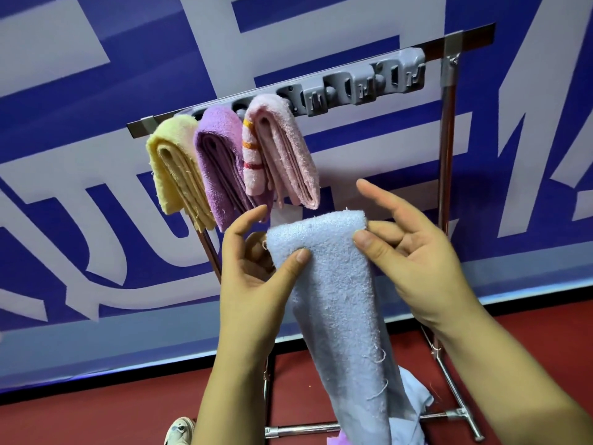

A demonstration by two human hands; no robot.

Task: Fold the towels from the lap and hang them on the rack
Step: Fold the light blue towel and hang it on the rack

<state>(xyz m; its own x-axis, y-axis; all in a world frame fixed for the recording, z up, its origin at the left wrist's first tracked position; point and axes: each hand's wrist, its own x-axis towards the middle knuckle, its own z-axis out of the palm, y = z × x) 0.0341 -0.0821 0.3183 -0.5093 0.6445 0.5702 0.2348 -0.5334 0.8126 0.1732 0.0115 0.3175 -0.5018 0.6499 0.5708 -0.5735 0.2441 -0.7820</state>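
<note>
Three folded towels already hang side by side at the left end of the rack's top bar [321, 81]: a yellow towel [175, 175], a purple towel [218, 168] and a pink towel [282, 149]. The right stretch of the bar is bare. A light blue towel [333, 284], folded into a strip, is held up below them, the left hand [256, 271] and right hand [414, 252] each pinching an upper corner. More cloth [414, 409] lies low, apparently on the lap; hanging likely comes next.
</note>
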